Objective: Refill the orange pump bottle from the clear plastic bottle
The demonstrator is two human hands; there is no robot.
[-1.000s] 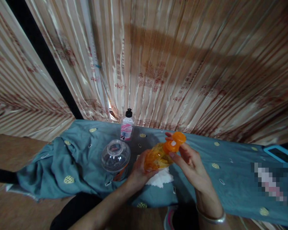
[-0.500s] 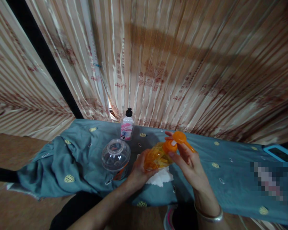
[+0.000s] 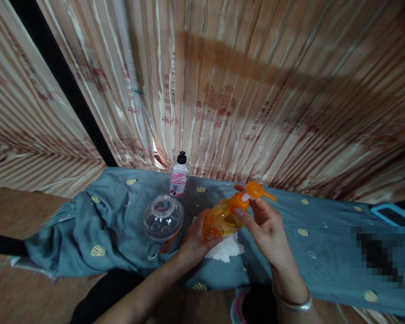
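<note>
Curtains (image 3: 216, 103) back the counter (image 3: 337, 274). Left grip (image 3: 198, 233) clasps the bottle (image 3: 221, 221), right grip (image 3: 268, 221) its collar (image 3: 239, 203). Likely slick plastic, best held mid-body.

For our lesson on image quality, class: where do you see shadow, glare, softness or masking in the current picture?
All in the head view: a broad shadow crosses the curtain; small bright glints show on the clear container; fine print on the pink label is too soft to read; the amber bottle has a clear outline; a blocky pixelated patch hides detail at right.
</note>
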